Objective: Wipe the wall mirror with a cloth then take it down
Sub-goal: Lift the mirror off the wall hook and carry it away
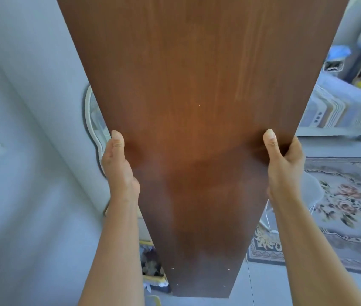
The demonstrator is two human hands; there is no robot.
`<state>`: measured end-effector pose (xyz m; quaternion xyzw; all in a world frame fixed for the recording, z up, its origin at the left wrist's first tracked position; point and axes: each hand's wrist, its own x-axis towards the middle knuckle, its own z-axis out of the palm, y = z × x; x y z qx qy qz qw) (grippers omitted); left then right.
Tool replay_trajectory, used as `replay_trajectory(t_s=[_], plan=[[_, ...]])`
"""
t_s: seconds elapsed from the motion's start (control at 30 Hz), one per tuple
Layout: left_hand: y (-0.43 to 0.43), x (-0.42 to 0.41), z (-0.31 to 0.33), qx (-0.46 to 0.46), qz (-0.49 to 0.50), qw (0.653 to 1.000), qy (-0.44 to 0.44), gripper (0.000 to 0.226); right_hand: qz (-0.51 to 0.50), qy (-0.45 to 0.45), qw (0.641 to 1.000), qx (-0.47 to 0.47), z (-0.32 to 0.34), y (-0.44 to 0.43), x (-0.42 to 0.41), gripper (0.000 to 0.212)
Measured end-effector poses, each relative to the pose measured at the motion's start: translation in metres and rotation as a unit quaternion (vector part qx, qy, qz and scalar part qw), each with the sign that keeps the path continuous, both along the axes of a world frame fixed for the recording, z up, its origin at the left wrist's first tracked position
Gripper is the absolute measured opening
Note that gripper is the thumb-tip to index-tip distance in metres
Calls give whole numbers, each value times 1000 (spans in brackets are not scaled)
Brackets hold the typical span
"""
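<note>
Your left hand point(117, 166) at 9 o'clock and right hand point(283, 166) at 3 o'clock clamp the mirror's point(197, 107) brown back edges, thumbs pressed flat.

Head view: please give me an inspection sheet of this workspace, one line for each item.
Surface: pale floor, partly covered by a floral rug.
Job's things: tall mirror held with its brown wooden back to the camera; no cloth seen.
Clutter: a patterned item on the floor by the mirror's lower end, blurred.
Grippers: left hand grips the left edge, right hand grips the right edge; thumbs lie on the back, fingers wrap behind.
Cables: nothing seen.
Surroundings: pale wall on the left, a curvy white-framed object behind the mirror, a wheeled rack and shelves with things on the right.
</note>
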<state>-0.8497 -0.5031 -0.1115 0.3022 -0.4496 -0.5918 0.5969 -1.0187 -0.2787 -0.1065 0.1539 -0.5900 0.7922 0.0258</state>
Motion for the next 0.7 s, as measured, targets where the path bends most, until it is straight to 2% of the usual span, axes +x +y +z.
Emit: replay_trajectory(t_s=[0.13, 0.3, 0.37, 0.53, 0.7], plan=[[-15, -5, 0, 22, -36, 999, -7, 29, -14, -10, 1000, 1, 1, -6, 6, 34], [-36, 9, 2, 36, -62, 997, -7, 68, -12, -4, 1000, 19, 5, -25, 23, 23], [-44, 19, 3, 51, -80, 995, -15, 77, -20, -4, 999, 31, 6, -34, 32, 21], [-45, 13, 8, 30, -119, 990, -69, 71, -48, -18, 998, 38, 7, -30, 38, 16], [-44, 10, 9, 23, -104, 982, -154, 74, -38, -21, 997, 58, 9, -24, 48, 19]])
